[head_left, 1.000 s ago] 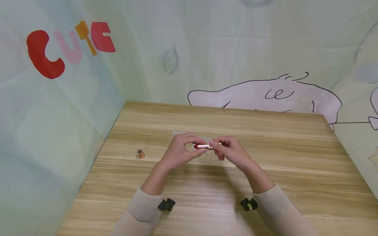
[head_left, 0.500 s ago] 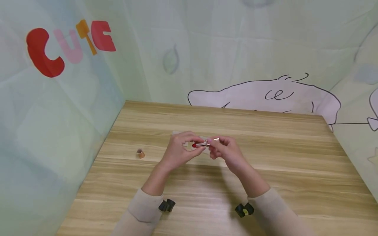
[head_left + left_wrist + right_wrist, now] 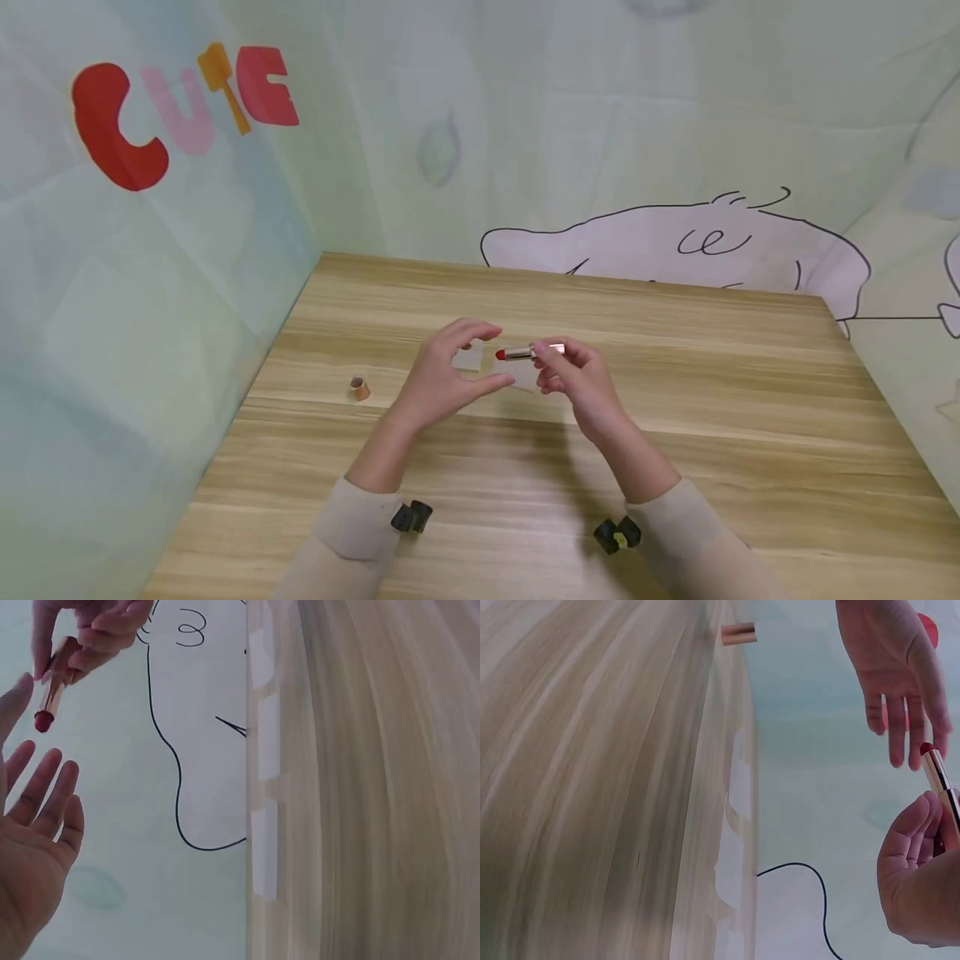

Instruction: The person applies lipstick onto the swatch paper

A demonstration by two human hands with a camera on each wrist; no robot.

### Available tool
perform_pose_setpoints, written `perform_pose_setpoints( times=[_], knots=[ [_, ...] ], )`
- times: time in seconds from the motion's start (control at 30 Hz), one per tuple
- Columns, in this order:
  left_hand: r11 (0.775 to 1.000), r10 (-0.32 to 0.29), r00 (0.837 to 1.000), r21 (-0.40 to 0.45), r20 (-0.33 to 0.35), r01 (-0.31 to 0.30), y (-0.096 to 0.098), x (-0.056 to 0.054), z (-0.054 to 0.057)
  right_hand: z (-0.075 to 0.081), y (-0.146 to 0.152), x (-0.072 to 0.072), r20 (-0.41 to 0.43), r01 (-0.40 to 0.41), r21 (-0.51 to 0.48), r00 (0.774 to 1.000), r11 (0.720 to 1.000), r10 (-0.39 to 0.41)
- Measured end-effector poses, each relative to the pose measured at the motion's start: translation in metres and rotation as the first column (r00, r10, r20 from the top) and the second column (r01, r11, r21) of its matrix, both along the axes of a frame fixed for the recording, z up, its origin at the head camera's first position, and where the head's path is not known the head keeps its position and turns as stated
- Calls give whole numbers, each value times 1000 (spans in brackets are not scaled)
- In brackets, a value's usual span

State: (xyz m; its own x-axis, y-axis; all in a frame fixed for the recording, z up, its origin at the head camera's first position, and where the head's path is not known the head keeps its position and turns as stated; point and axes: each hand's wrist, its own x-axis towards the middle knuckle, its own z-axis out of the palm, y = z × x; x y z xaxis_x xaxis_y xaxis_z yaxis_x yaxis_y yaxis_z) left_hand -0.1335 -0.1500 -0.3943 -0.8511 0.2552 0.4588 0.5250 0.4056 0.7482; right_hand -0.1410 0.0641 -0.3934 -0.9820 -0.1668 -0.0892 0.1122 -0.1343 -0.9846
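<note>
My right hand (image 3: 581, 379) pinches a lipstick (image 3: 517, 354) by its base, above the table. The red tip points left, out of the shiny tube. Beside that tip my left hand (image 3: 442, 375) is spread, its thumb and fingers apart with nothing between them. In the left wrist view the lipstick (image 3: 54, 694) shows its red bullet just past the left fingertips. The right wrist view has the left hand (image 3: 900, 682) beyond the lipstick (image 3: 936, 769). The lipstick's small copper cap (image 3: 360, 387) stands on the table, left of the left hand.
Pale paper pieces (image 3: 468, 358) lie on the wooden table (image 3: 675, 433) under and behind the hands; the left wrist view shows several such pieces (image 3: 268, 739). Fabric walls (image 3: 562, 125) with printed drawings rise behind and left of the table.
My left fingers have let go of the lipstick and spread, and the left hand has shifted slightly left. The right hand has kept the lipstick and raised it a little.
</note>
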Motion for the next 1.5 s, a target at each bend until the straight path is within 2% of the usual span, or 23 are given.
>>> perform_pose_setpoints(
  times=[0.27, 0.47, 0.6, 0.8, 1.0, 1.1, 1.23, 1.5],
  knots=[
    [993, 73, 995, -99, 67, -66, -19, -5, -8, 0, 4, -4, -19, 15, 15, 1000, 1000, -15],
    [974, 99, 994, -210, 41, -88, -32, -12, -12, 2, 4, -6, -24, 36, 0, 999, 999, -36],
    [958, 101, 993, -274, 57, -82, -39, -16, -15, 4, 3, -7, -22, 49, -2, 999, 999, -49],
    [932, 118, 988, -355, 102, -74, -47, -23, -21, 2, 0, -9, -11, 56, -11, 998, 998, -56],
    [879, 141, 983, -473, 119, -69, -54, -35, -32, 2, -4, -10, -8, 62, -11, 998, 998, -62],
    [865, 147, 980, -498, 135, -61, -57, -38, -37, 2, -5, -10, -8, 62, -11, 998, 998, -62],
    [860, 157, 974, -508, 161, -54, -60, -40, -42, 1, -6, -10, -12, 57, -11, 998, 998, -57],
    [831, 180, 972, -551, 150, -69, -58, -46, -43, 0, -8, -10, -5, 62, -15, 998, 998, -62]
  ],
)
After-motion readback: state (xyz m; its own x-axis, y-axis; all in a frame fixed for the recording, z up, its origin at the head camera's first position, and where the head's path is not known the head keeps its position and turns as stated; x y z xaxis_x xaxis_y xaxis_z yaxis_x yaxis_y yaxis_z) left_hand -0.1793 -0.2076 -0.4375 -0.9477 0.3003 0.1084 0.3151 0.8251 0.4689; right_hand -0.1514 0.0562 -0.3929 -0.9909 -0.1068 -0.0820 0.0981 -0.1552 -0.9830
